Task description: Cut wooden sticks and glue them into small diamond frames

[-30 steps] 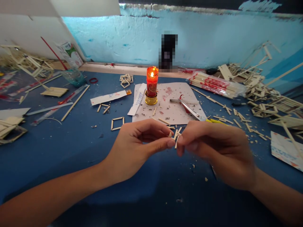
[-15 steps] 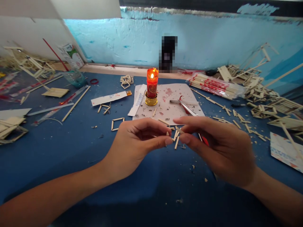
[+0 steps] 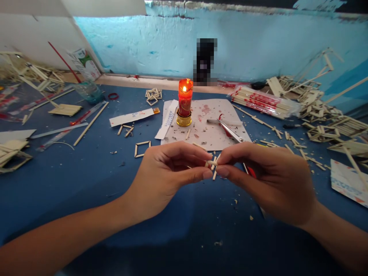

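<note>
In the middle of the head view my left hand point(image 3: 169, 176) pinches a short wooden stick between thumb and forefinger, mostly hidden by the fingers. My right hand point(image 3: 267, 180) pinches another short wooden stick point(image 3: 213, 163), and its end meets the piece in my left fingertips. Several cut sticks point(image 3: 214, 174) lie on the blue table just behind the fingertips. Scissors point(image 3: 230, 128) rest partly on the paper sheet, their red handle partly behind my right hand. A small square stick frame point(image 3: 143, 149) lies left of my left hand.
A lit red candle point(image 3: 184, 103) stands on a stained paper sheet point(image 3: 205, 134). A printed strip point(image 3: 132, 117) lies to the left, near a cup point(image 3: 89, 92). Bagged sticks point(image 3: 264, 101) and stacked stick structures point(image 3: 323, 132) fill the right; more structures point(image 3: 17, 151) sit left.
My right hand has brought its stick to the left fingertips, so the two pieces now meet. My left hand stays nearly in place. The view has shifted slightly.
</note>
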Motion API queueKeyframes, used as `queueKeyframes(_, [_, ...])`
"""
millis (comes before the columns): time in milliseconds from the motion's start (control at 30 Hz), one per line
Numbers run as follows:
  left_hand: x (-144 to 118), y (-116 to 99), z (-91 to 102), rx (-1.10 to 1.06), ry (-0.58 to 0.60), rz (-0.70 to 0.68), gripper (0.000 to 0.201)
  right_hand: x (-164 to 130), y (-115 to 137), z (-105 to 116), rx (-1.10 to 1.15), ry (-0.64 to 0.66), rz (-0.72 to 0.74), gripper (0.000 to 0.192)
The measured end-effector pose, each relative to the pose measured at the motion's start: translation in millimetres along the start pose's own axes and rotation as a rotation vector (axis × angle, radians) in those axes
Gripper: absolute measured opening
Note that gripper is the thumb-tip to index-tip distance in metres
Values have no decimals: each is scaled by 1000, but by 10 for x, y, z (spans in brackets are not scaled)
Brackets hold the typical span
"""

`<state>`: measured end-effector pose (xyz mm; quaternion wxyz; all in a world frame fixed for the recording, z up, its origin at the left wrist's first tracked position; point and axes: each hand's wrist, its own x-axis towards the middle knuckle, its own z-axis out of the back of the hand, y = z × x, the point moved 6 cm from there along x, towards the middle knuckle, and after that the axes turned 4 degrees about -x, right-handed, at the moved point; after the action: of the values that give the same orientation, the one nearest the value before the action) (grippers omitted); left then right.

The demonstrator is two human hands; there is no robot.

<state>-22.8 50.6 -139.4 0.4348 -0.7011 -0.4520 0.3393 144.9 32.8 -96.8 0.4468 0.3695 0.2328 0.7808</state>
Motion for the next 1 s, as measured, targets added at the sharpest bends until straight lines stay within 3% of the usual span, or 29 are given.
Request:
queueKeyframes(567, [-5,-34,-1,63,-8,-37,28,-36,-79,-55,126,73,-21,6])
queueKeyframes(1000, [-25,-32,-3,103,-23,-28,27,2,-35,-34,60,11,23,9])
